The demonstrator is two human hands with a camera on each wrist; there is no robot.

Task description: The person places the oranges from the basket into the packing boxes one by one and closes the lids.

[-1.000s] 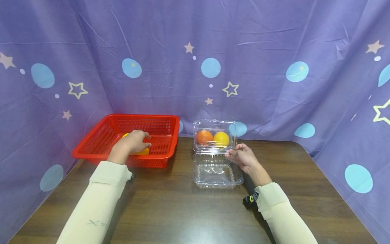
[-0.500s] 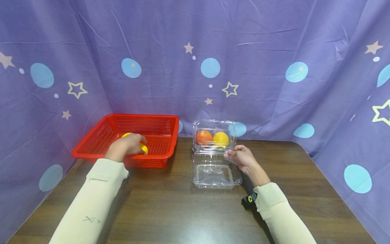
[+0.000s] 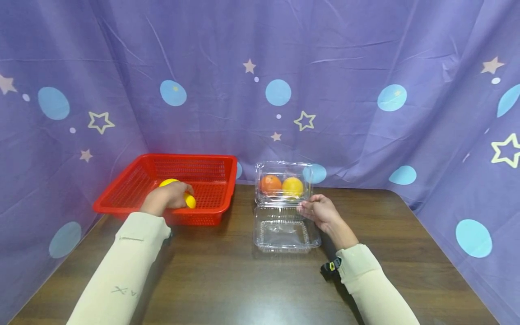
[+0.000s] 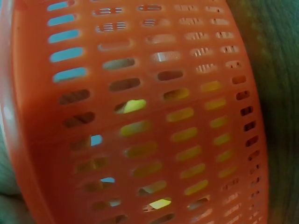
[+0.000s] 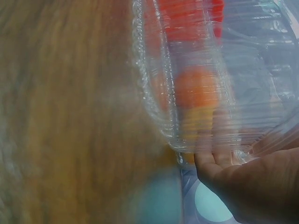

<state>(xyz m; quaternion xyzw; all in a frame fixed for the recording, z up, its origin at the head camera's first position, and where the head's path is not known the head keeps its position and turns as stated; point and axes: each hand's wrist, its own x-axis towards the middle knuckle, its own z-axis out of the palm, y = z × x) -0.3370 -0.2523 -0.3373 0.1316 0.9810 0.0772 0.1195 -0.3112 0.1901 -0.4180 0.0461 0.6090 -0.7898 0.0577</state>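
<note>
My left hand (image 3: 168, 196) reaches into a red plastic basket (image 3: 103, 206), its fingers curled over a yellow fruit (image 3: 190, 201). Part of another yellow fruit (image 3: 168, 182) shows just behind that hand. Through the basket's slots in the left wrist view, patches of yellow fruit (image 4: 188, 154) appear. To the right, a hinged clear plastic container (image 3: 286, 246) lies unfolded, with an orange-red fruit (image 3: 270, 185) and a yellow fruit (image 3: 292, 187) side by side in its far half. Thumb and fingers of my right hand (image 3: 321, 212) pinch the container's right edge near the fold.
The brown wooden table (image 3: 227, 280) carries the basket and the container. A purple curtain (image 3: 333, 113) with stars and blue spots hangs behind and along both sides, close to the basket's back.
My left hand has lowered slightly in the basket and closed round the yellow fruit, which has shifted under its fingers. The right hand keeps its hold on the container.
</note>
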